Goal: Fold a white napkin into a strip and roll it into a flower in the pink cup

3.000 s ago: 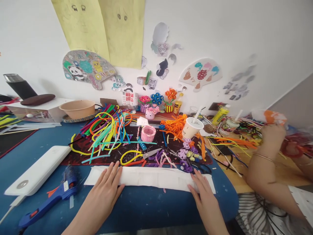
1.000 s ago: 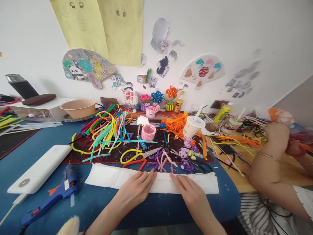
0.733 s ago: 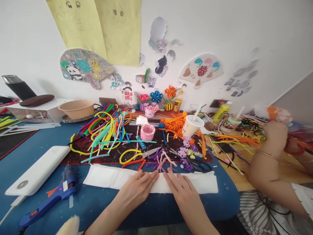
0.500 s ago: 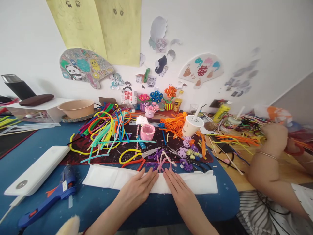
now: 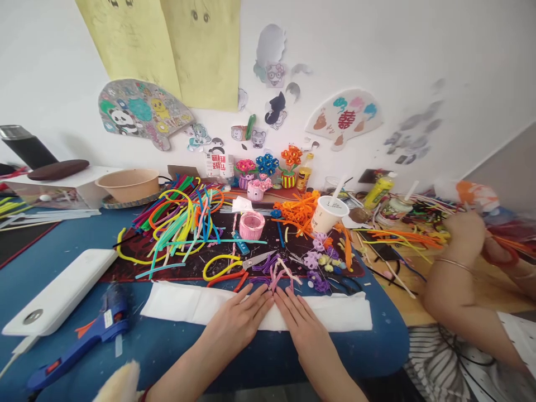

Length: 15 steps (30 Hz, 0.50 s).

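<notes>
A long folded strip of white tissue paper lies along the front of the blue table. My left hand rests flat on its middle with fingers stretched out. Beside it my right hand also lies flat on the tissue, its fingertips close to the left hand's. Just beyond the fingertips are pink and purple pipe cleaner pieces. Scissors with yellow and red handles lie behind the left hand. Purple pipe cleaner flowers sit beyond my right hand.
A blue glue gun and a white power bank lie at left. Behind are a pipe cleaner heap, a pink pot and a paper cup with straw. Another person's arm is at the right.
My hands have moved slightly closer together on the tissue. The whole view has shifted a little; the tissue stays in place.
</notes>
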Each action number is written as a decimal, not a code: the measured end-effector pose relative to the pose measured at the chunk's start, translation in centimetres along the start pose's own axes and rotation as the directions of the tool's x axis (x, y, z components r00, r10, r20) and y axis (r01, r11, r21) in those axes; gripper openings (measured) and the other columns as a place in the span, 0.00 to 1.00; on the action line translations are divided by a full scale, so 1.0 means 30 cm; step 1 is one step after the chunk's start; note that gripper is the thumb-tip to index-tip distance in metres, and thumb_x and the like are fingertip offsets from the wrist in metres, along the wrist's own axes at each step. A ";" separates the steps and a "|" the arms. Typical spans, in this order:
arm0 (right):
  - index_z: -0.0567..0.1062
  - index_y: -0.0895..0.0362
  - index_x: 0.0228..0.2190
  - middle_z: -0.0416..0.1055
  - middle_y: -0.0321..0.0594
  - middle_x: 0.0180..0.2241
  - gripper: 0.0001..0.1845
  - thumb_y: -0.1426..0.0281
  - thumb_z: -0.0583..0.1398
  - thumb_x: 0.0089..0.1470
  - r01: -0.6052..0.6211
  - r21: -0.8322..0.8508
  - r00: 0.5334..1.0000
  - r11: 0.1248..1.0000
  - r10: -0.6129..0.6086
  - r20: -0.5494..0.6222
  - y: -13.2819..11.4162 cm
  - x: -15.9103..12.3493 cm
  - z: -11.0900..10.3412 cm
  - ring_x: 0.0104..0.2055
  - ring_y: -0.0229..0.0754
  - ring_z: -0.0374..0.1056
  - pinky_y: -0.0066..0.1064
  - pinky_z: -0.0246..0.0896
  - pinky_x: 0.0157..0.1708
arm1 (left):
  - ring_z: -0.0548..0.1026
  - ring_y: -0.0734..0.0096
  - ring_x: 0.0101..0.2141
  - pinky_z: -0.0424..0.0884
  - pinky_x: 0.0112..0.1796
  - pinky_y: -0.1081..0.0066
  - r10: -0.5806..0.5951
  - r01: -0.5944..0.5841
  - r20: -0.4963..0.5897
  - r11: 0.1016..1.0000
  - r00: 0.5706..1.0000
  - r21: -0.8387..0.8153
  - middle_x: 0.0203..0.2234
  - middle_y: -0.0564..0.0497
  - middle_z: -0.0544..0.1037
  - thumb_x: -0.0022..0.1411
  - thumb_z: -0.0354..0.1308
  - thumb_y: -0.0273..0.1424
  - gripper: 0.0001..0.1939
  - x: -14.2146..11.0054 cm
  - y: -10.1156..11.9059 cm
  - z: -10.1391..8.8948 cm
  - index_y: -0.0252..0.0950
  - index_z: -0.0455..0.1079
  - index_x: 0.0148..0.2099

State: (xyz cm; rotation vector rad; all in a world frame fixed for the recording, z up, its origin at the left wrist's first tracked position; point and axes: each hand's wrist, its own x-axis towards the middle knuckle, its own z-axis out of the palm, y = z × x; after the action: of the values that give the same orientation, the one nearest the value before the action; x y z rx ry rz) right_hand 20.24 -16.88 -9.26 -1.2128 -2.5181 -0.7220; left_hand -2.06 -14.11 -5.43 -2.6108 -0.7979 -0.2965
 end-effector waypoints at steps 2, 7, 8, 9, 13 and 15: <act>0.65 0.64 0.60 0.61 0.42 0.63 0.41 0.86 0.48 0.41 -0.006 0.030 1.000 1.000 0.005 0.025 -0.001 -0.003 -0.002 0.63 0.46 0.60 0.38 0.68 0.55 | 0.66 0.70 0.60 0.60 0.57 0.65 -0.009 0.009 0.012 1.000 1.000 -0.008 0.59 0.49 0.71 0.67 0.41 0.21 0.24 -0.004 0.002 -0.007 0.32 0.62 0.63; 0.52 0.63 0.66 0.53 0.41 0.66 0.51 0.89 0.46 0.38 -0.116 0.107 0.991 0.987 0.108 0.082 -0.016 -0.029 -0.004 0.67 0.44 0.53 0.39 0.64 0.59 | 0.71 0.68 0.56 0.65 0.55 0.65 -0.078 0.078 0.029 0.997 0.996 0.002 0.60 0.48 0.70 0.64 0.40 0.18 0.26 -0.042 0.006 -0.021 0.30 0.62 0.63; 0.48 0.62 0.67 0.53 0.41 0.66 0.52 0.90 0.45 0.38 -0.164 0.121 0.984 0.979 0.153 0.093 -0.020 -0.035 -0.005 0.67 0.43 0.51 0.39 0.62 0.60 | 0.71 0.68 0.56 0.66 0.55 0.66 -0.087 0.087 0.030 0.996 0.996 0.000 0.60 0.47 0.70 0.63 0.40 0.17 0.27 -0.051 0.005 -0.022 0.30 0.62 0.63; 0.44 0.61 0.68 0.52 0.40 0.66 0.53 0.91 0.44 0.39 -0.204 0.134 0.976 0.970 0.191 0.103 -0.023 -0.039 -0.007 0.68 0.42 0.50 0.39 0.61 0.61 | 0.71 0.69 0.56 0.66 0.56 0.66 -0.092 0.092 0.034 0.996 0.995 -0.004 0.60 0.47 0.70 0.63 0.40 0.17 0.28 -0.059 0.003 -0.021 0.29 0.61 0.63; 0.36 0.58 0.68 0.54 0.40 0.66 0.54 0.92 0.43 0.41 -0.227 0.182 0.973 0.957 0.214 0.092 -0.027 -0.044 -0.017 0.68 0.41 0.49 0.38 0.59 0.62 | 0.70 0.68 0.57 0.68 0.55 0.66 -0.078 0.079 0.044 0.997 0.996 -0.019 0.60 0.46 0.69 0.59 0.41 0.15 0.30 -0.073 -0.005 -0.018 0.28 0.59 0.64; 0.36 0.57 0.68 0.55 0.39 0.66 0.54 0.92 0.42 0.40 -0.223 0.197 0.974 0.955 0.210 0.087 -0.022 -0.047 -0.022 0.68 0.40 0.50 0.37 0.59 0.62 | 0.70 0.68 0.57 0.69 0.54 0.66 -0.058 0.058 0.047 0.998 0.997 -0.001 0.60 0.45 0.69 0.58 0.41 0.15 0.31 -0.073 -0.010 -0.022 0.28 0.59 0.64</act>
State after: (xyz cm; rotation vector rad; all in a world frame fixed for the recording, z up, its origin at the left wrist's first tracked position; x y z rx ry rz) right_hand 20.60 -18.52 -9.54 -1.4266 -2.3873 -0.3646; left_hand -4.08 -15.23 -5.44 -2.6089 -0.8914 -0.2530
